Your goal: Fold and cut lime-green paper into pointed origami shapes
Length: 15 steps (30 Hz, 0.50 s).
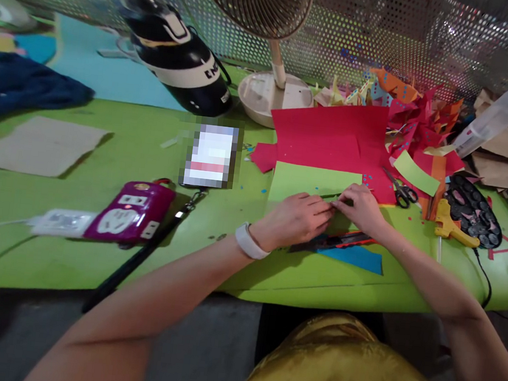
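My left hand (299, 221), with a white band at the wrist, has its fingers bent together over the light green paper (314, 179). Close against its fingertips, my right hand (362, 212) pinches with thumb and forefinger. Whatever lies between the fingertips is too small and covered to make out. A red and black utility knife (347, 240) lies just below the hands, over a strip of blue paper (360, 261). Behind the green paper is a large red sheet (329, 132). Black-handled scissors (404, 195) rest to the right of my right hand.
A yellow glue gun (454, 227) lies beside a dark tray (474, 209) at right. Folded coloured paper pieces (421, 115) are heaped behind. A fan (272, 91), a black bottle (181, 60), a phone (211, 156) and a purple power socket (135, 210) stand or lie leftward.
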Tool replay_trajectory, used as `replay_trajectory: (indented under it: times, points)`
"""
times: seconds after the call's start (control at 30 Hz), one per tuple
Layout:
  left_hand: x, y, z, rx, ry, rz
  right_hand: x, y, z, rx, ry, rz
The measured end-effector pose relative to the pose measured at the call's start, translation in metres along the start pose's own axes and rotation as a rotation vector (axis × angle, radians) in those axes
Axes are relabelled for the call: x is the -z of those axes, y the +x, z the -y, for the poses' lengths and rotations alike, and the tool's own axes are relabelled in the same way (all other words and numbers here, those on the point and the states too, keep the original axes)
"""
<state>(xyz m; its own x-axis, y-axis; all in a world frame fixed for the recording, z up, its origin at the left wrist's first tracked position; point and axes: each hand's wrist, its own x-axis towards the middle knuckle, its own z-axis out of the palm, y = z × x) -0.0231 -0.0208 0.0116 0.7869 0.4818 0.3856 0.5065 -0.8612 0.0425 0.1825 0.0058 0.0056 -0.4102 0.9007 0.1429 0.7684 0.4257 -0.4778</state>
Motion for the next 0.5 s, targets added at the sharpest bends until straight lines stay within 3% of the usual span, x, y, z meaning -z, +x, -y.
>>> replay_trajectory:
  times: [0.27,0.4,0.5]
  points:
    - [-0.003,-0.003,-0.007,0.002,0.135,0.082,0.003,-0.001,0.0,0.016,-0.027,-0.003]
    - [-0.003,-0.003,-0.013,0.03,0.17,0.112,0.016,-0.01,-0.004,0.161,-0.017,0.07]
    - [-0.001,-0.004,-0.021,0.113,0.21,0.15,0.025,-0.019,-0.006,0.245,-0.142,0.115]
